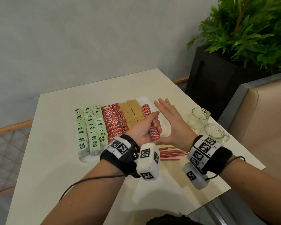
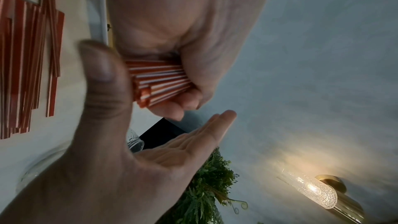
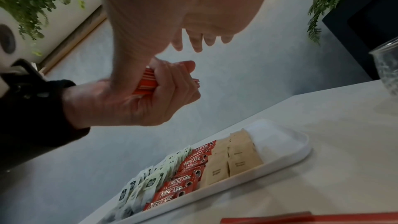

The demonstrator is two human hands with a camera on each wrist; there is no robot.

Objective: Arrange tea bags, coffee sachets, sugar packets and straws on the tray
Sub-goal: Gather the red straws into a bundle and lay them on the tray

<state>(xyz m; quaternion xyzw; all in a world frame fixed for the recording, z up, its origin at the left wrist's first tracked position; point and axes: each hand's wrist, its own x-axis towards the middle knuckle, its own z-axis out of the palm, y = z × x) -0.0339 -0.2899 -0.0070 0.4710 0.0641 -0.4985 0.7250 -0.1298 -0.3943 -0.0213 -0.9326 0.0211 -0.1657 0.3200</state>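
Nearest the viewer, a loose scatter of red-and-white striped paper straws (image 1: 172, 153) lies flat on the cream worktop (image 1: 58, 159), just off the near edge of the white rectangular plastic tray (image 3: 301, 149). These appear not yet gathered.

Above the tray's near right end, the left hand (image 1: 143, 129) is clenched round a bundle of matching striped straws (image 1: 152, 129), fingers (image 3: 172, 81) and thumb wrapped about its middle. The bundle slants away from the viewer, with its far end over the tray's right part. The right hand (image 1: 173, 122) stands edge-up beside it, fingers straight and released, grasping nothing; the heel of its palm meets the bundle's near ends. Judgement: the flat palm serves as a stop to square the straw ends before they are laid down.

On the tray, left to right: three rows of green-labelled tea bags (image 1: 91, 127), a column of red coffee sachets (image 1: 115, 122), two columns of brown paper sugar packets (image 1: 131, 112). The strip right of the sugar is bare in the right wrist view, presumably reserved for straws.

Right of the tray stand two clear glass mugs (image 1: 198, 117).
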